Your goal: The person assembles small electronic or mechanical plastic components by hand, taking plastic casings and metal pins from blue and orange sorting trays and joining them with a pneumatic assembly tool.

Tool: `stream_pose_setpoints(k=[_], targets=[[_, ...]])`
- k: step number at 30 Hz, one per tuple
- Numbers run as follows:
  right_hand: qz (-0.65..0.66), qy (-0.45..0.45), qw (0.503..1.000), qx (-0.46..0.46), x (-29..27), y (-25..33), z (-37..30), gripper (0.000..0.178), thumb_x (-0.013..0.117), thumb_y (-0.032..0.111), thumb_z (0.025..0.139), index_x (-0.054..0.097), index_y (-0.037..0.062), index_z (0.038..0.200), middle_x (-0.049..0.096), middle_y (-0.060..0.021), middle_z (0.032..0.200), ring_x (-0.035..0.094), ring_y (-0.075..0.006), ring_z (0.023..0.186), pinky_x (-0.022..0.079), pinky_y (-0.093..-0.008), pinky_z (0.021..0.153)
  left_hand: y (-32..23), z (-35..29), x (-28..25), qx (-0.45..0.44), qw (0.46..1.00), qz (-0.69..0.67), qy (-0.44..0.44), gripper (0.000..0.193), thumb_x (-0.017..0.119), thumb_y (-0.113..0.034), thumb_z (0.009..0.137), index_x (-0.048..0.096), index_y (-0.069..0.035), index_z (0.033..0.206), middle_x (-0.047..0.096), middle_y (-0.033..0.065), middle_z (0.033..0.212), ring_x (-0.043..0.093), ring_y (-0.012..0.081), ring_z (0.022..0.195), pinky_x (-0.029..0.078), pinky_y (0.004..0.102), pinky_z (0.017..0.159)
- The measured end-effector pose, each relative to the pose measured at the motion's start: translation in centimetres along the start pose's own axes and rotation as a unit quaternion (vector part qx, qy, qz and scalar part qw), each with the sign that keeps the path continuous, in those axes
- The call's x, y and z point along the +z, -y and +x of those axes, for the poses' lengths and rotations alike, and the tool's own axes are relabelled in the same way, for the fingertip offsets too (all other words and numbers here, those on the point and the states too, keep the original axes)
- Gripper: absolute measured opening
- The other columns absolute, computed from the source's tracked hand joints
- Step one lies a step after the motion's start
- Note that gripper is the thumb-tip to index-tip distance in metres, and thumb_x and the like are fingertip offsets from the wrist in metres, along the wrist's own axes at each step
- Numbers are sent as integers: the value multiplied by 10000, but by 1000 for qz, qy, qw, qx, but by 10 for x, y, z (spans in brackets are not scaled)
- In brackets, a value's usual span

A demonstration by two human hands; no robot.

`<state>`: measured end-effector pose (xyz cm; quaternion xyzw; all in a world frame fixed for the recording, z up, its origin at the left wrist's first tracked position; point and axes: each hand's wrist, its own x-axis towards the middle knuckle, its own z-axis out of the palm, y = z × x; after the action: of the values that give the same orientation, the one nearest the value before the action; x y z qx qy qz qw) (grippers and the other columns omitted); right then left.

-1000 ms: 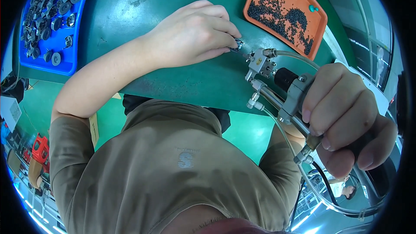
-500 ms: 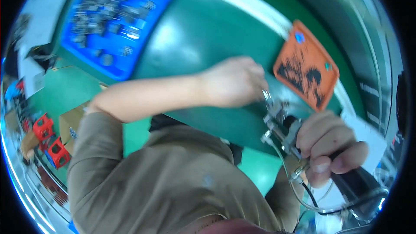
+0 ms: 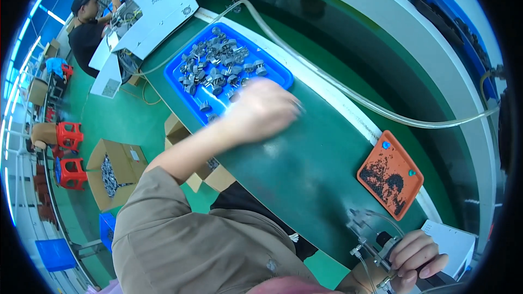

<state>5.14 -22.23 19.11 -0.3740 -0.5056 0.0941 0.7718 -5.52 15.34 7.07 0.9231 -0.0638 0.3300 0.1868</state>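
Swung since the earlier frame, away from the tip of the metal tool [image 3: 375, 251]: left hand [image 3: 264, 106], now blurred by motion at the right end of the blue tray [image 3: 280, 76], with the whole view turned as well. At far left, red stools [image 3: 70, 135] on the green floor, beside a cardboard box [image 3: 131, 166] with grey pieces [image 3: 109, 177] inside. Above these, a co-worker [image 3: 84, 38] in dark cap and top, next to a white panel [image 3: 158, 8]. Farther right, on the green tabletop [image 3: 294, 169], blue tray strewn with round grey parts [image 3: 218, 54], partly covered by the left hand at the lower right corner. Fingers toward the right; width of that grip, and anything inside it, too blurred to tell. Beyond the tray, a clear hose [image 3: 348, 92] curving off to the right edge. Farther along the tabletop, an orange tray [image 3: 400, 158] with tiny black pieces [image 3: 395, 185] plus a blue piece [image 3: 385, 145] and a green piece [image 3: 412, 173]. At lower right, right hand [image 3: 417, 253] wrapped around the metal tool, fingers curled; tool slanted, head toward the upper left, well apart from the left hand. Just beyond, a white box [image 3: 449, 245].
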Motion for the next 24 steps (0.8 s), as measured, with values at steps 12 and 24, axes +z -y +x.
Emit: stream_pose_setpoints(k=[12,24], targets=[[-14,28,1000,3,-12,-19,9,304,718,2,877,466,103,1013,533,-59,715,557,-222,598,495,-385,564,183,44,-48,-306,948,63,66,397,679,-280,950,688,9,1223,735,228,1112,713,350,1055,544,408,949],[-12,40,999,-14,-23,-33,15,310,743,-18,839,493,69,1001,540,-62,668,531,-193,472,446,-334,432,362,50,-22,-387,882,254,90,179,762,-186,774,771,-52,892,740,195,951,717,374,939,579,458,832]])
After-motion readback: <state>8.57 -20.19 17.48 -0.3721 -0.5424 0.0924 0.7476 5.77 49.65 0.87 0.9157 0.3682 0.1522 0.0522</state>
